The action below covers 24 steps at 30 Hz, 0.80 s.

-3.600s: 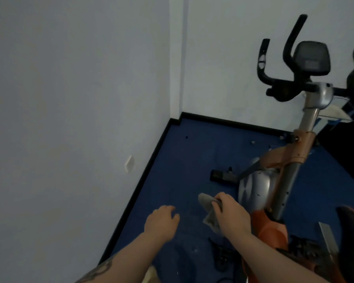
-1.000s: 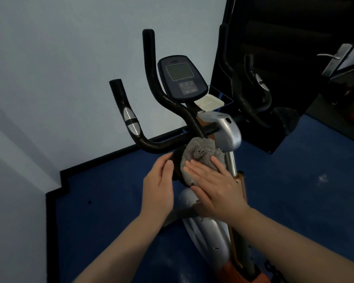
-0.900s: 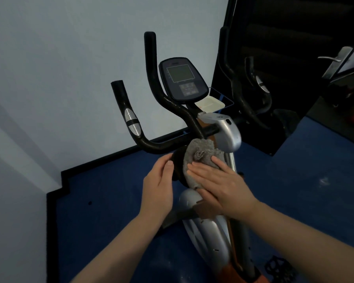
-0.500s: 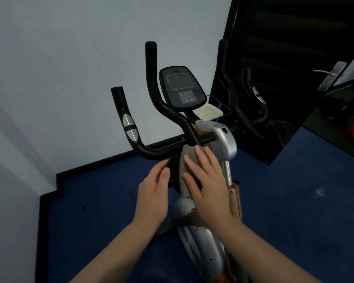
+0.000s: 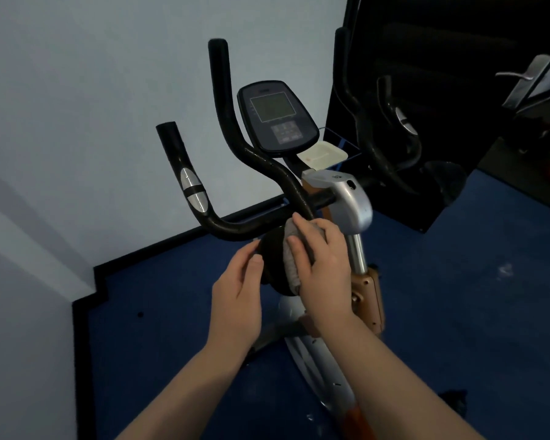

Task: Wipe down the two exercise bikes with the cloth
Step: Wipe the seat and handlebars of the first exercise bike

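An exercise bike stands in front of me, with a silver stem cover (image 5: 350, 201), a dark console (image 5: 277, 115) and black handlebars (image 5: 223, 223). A black round pad (image 5: 272, 252) sits just under the near bar. My right hand (image 5: 323, 265) presses a grey cloth (image 5: 291, 265) flat against that pad, fingers reaching up to the bar. My left hand (image 5: 235, 300) touches the pad's left edge with relaxed fingers and holds nothing. The bike's right handlebars (image 5: 372, 144) show against a dark panel.
A pale wall (image 5: 77, 122) runs close on the left and behind the bike, with black skirting along the blue floor (image 5: 458, 296). A white tray (image 5: 321, 155) lies behind the console. A door handle (image 5: 521, 81) shows at the upper right.
Earlier I held the cloth low near the bike's base. Over the last second my right hand slid the cloth upward over the round pad toward the bar; my left hand stayed at the pad's edge.
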Motion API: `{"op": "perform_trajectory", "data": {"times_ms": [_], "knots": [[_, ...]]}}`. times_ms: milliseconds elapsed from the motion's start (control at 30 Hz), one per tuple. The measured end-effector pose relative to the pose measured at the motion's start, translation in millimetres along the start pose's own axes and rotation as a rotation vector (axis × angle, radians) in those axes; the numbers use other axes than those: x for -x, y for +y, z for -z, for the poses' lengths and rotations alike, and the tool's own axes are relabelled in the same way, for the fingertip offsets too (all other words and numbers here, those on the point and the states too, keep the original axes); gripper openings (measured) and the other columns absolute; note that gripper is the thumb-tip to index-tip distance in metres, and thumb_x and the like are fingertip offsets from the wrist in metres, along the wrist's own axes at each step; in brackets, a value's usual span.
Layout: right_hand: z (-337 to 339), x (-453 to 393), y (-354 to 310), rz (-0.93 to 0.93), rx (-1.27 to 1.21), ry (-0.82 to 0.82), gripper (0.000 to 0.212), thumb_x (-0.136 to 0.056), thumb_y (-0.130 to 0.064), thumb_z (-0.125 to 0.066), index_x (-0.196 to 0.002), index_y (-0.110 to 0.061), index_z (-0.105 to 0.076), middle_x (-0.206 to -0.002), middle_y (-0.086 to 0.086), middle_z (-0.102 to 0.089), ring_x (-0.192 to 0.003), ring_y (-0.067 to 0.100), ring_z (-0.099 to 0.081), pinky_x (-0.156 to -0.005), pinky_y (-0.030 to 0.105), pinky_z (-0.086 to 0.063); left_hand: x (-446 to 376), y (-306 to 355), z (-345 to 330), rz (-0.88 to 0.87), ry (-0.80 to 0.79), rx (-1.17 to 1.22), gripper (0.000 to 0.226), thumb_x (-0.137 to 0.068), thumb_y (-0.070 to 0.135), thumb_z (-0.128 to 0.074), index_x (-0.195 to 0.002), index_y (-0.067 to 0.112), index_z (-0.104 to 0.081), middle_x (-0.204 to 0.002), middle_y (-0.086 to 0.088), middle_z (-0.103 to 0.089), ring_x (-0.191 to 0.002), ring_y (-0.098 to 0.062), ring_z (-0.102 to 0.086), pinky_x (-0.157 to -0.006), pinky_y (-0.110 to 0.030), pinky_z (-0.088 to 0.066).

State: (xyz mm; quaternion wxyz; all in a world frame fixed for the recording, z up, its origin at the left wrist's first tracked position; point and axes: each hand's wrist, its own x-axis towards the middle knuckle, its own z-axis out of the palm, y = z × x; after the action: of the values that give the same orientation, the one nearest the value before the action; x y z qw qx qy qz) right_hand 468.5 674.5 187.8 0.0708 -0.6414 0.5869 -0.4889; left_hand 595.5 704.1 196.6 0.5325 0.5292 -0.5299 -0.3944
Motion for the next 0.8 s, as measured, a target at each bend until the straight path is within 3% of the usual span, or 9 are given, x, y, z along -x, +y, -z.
{"op": "perform_trajectory", "data": {"times_ms": [200, 367, 467, 567, 700, 800], "knots": [[-1.8, 5.6, -7.4, -0.236, -0.072, 0.014, 0.039, -0.097, -0.039, -0.039, -0.134, -0.033, -0.049, -0.107, -0.005, -0.052, -0.094, 0.004, -0.051, -0.074, 0.010, -0.037, -0.7, 0.3, 2.7, -0.004, -0.035, -0.002, 0.030, -0.100, 0.022, -0.043, -0.121, 0.035, -0.061, -0.107, 0.032, -0.065, -0.105, 0.011, -0.058, -0.081, -0.001, -0.041], [-1.4, 9.4, -13.8, -0.360, -0.079, 0.038, 0.033, -0.099, -0.043, -0.031, -0.128, -0.036, -0.045, -0.107, -0.007, -0.056, -0.094, 0.009, -0.056, -0.077, 0.037, -0.052, -2.4, -2.4, 6.3, -0.005, -0.080, -0.010, 0.031, -0.101, 0.025, -0.044, -0.126, 0.033, -0.059, -0.109, 0.033, -0.064, -0.106, 0.013, -0.056, -0.081, 0.000, -0.040], [-0.7, 10.0, -18.9, -0.380, -0.033, 0.040, 0.035, -0.098, -0.048, -0.025, -0.126, -0.038, -0.043, -0.108, -0.007, -0.058, -0.093, 0.012, -0.059, -0.076, 0.044, -0.054, -3.7, -3.7, 8.5, -0.009, -0.106, -0.002, 0.031, -0.101, 0.026, -0.044, -0.127, 0.033, -0.059, -0.110, 0.032, -0.064, -0.107, 0.013, -0.056, -0.082, 0.001, -0.040], [-0.9, 11.9, -19.7, -0.409, -0.044, 0.035, 0.039, -0.094, -0.055, -0.020, -0.123, -0.041, -0.041, -0.108, -0.007, -0.060, -0.093, 0.012, -0.061, -0.074, 0.044, -0.055, -5.8, -4.1, 11.1, -0.019, -0.124, 0.003, 0.030, -0.100, 0.026, -0.044, -0.126, 0.035, -0.059, -0.109, 0.035, -0.063, -0.106, 0.014, -0.056, -0.080, 0.001, -0.040], [-5.4, 20.5, -18.2, -0.511, -0.138, 0.092, 0.018, -0.098, -0.050, -0.025, -0.109, -0.055, -0.038, -0.104, -0.012, -0.062, -0.092, 0.006, -0.062, -0.077, 0.036, -0.054, -8.3, -2.7, 14.7, -0.038, -0.163, 0.027, 0.029, -0.100, 0.025, -0.046, -0.116, 0.046, -0.056, -0.107, 0.038, -0.062, -0.103, 0.017, -0.056, -0.079, 0.002, -0.040], [-14.3, 26.8, -23.1, -0.597, -0.186, 0.177, 0.025, -0.095, -0.054, -0.024, -0.111, -0.046, -0.040, -0.100, -0.005, -0.066, -0.089, 0.010, -0.065, -0.073, 0.033, -0.055, -10.6, -5.0, 18.2, -0.037, -0.202, 0.044, 0.027, -0.099, 0.026, -0.047, -0.117, 0.044, -0.057, -0.108, 0.037, -0.063, -0.104, 0.016, -0.057, -0.079, 0.001, -0.041]]}}
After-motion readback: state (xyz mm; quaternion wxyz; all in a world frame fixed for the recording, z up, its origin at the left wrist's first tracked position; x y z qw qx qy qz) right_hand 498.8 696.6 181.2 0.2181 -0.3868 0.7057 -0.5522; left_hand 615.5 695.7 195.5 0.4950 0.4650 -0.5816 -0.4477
